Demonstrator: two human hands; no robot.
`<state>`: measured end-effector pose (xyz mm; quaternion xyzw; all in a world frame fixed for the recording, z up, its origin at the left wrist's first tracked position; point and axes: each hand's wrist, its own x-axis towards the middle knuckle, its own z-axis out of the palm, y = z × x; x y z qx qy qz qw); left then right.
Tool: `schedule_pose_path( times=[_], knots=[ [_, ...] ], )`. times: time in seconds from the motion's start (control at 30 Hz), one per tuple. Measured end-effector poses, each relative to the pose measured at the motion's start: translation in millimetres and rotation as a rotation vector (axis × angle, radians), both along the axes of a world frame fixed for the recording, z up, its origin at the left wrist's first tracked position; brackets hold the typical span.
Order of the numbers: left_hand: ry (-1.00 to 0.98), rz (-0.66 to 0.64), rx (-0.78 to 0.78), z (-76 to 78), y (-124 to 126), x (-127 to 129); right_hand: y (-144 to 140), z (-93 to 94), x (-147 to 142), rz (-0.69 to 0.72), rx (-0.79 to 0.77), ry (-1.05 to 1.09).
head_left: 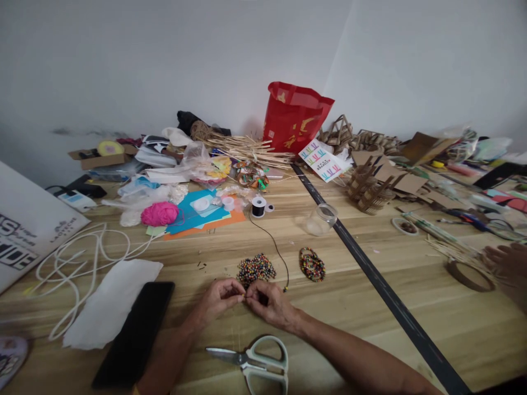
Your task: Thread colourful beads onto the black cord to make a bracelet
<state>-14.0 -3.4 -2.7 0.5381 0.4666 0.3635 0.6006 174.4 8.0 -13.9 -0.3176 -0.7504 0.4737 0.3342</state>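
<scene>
Both forearms are bare up to the frame edge, the left hand (220,299) and right hand (269,303) seemingly without rings, no sleeves or watch in view.

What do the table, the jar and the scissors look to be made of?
Table: probably wood or wood-look laminate, pale plank grain, matte. Jar: clear glass or plastic, see-through; which one I cannot tell. Scissors: shiny grey metal blades, pale smooth handles that look like plastic.
</scene>
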Motion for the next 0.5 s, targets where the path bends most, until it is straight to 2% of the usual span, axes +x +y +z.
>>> schedule_pose_path(
  times=[0.5],
  knots=[
    [0.047,0.001,0.004,2.1,-0.5,-1.5,1.0,0.0,2.7,-0.001,0.052,0.037]
  ],
)
